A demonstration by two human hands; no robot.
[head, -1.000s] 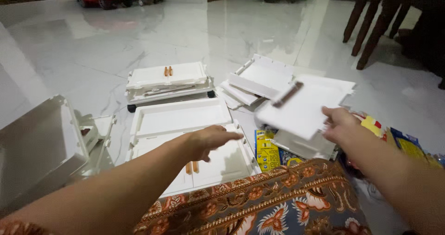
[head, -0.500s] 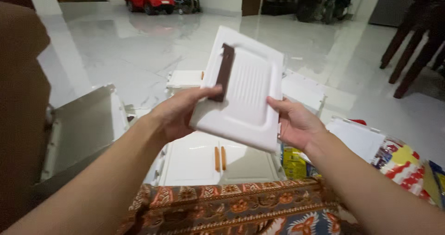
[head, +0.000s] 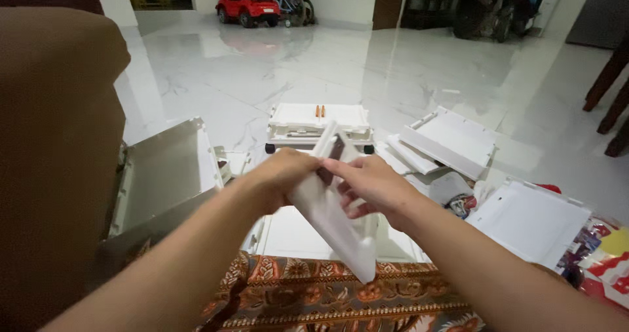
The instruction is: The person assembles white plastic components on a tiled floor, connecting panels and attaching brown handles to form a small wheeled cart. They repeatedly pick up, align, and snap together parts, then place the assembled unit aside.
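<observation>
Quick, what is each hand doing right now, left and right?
Left hand: closed on the white plastic panel.
Right hand: closed on the same panel, fingers at its dark handle.

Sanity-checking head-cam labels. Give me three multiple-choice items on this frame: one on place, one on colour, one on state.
1. Where is the toy car?
A. Far end of the floor, upper left of view
B. On the patterned cloth
C. In the left hand

2. What colour is the panel in the hands?
A. Black
B. White
C. Green

3. How is the panel held?
A. Lying flat on the floor
B. Pinched by one hand only
C. Raised and tilted, gripped by both hands

Answers:
1. A, the red car sits by the far wall.
2. B, its faces show white, like the other parts on the floor.
3. C, the left hand and right hand both grip its upper end above the patterned cloth.
</observation>
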